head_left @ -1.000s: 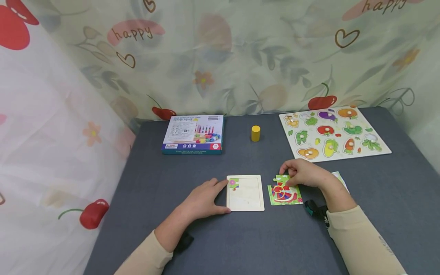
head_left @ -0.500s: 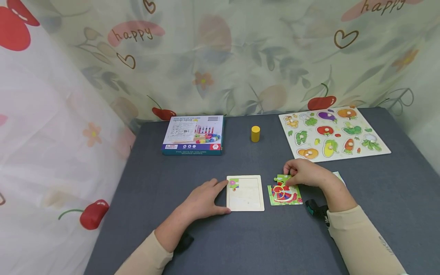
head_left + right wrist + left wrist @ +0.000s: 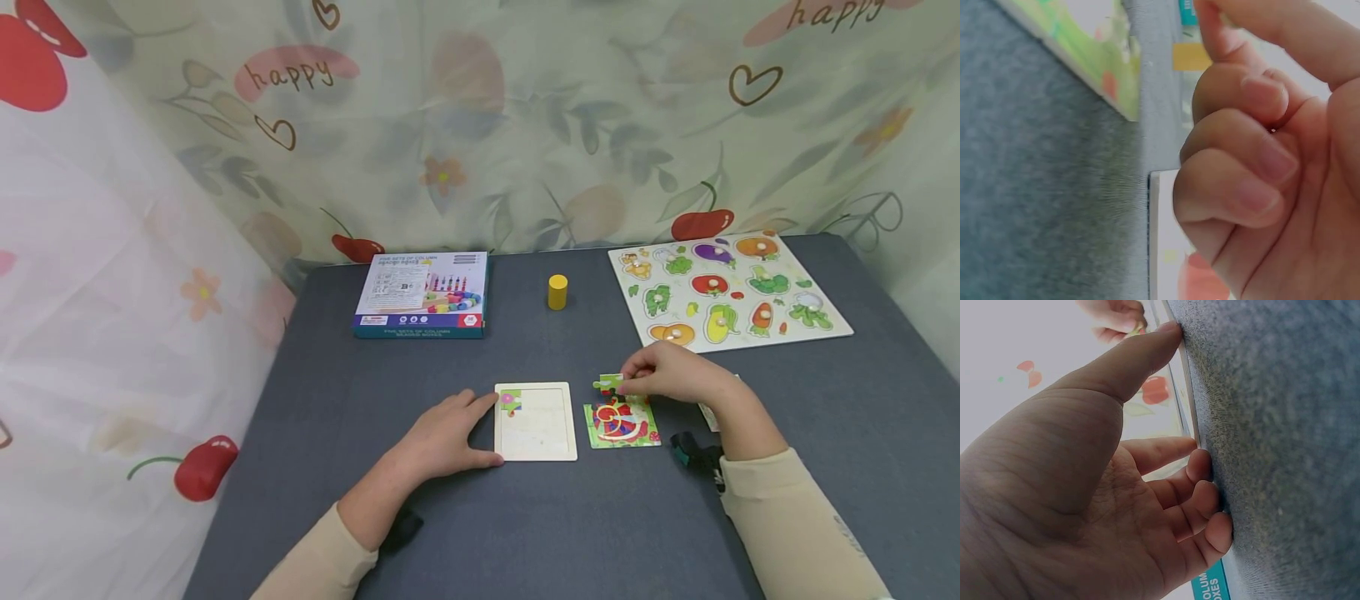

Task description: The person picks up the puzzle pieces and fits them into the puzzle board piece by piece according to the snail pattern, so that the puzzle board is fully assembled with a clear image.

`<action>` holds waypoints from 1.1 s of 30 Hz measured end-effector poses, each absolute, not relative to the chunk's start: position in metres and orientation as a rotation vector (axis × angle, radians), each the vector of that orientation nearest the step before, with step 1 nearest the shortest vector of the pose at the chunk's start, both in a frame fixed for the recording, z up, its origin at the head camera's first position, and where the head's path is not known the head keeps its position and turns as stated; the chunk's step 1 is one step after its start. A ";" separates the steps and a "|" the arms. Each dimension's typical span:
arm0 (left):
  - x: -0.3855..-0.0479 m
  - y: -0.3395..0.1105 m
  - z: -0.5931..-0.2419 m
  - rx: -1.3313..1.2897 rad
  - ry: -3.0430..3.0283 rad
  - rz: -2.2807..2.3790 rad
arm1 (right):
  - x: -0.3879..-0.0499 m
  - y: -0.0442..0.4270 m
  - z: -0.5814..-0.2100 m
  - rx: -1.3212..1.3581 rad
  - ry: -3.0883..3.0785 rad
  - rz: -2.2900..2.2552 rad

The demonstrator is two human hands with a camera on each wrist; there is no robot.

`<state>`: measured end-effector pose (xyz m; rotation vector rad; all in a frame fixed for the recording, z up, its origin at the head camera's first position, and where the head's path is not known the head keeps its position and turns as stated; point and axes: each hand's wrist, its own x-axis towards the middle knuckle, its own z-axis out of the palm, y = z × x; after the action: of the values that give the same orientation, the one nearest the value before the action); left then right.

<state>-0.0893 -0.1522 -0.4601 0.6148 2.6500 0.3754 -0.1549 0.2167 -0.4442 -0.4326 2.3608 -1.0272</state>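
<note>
A square cream puzzle tray (image 3: 543, 425) lies on the table, with one green and pink jigsaw piece (image 3: 510, 402) in its upper left corner. My left hand (image 3: 447, 439) is spread at the tray's left edge; thumb and forefinger touch it near the two corners. To the right of the tray, the remaining jigsaw pieces (image 3: 622, 427) lie joined in a colourful picture. Just above them, my right hand (image 3: 671, 372) pinches a green jigsaw piece (image 3: 606, 384) between thumb and forefinger. Its other fingers curl towards the palm in the right wrist view; that view cuts off the pinch.
At the back right lies a vegetable peg puzzle board (image 3: 731, 292). A yellow cylinder (image 3: 557, 292) stands at the back middle, and a boxed toy set (image 3: 422, 294) lies at back left. Partly under the right wrist is a white card-like thing (image 3: 708, 417). A patterned curtain hangs behind.
The right hand has lifted the green jigsaw piece away from the joined pieces, slightly back from them. The left hand and the tray have stayed in place.
</note>
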 end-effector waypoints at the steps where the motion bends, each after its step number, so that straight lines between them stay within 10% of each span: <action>1: -0.089 -0.152 -0.460 0.615 2.650 0.375 | -0.154 0.217 -0.442 -0.431 2.362 -1.041; 33: -0.089 -0.152 -0.461 0.624 2.658 0.370 | -0.115 0.197 -0.371 -0.342 2.610 -1.420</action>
<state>-0.0892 -0.1520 -0.4612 0.6237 2.6580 0.3701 -0.1150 0.1967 -0.3708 -0.3423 2.6101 -1.4204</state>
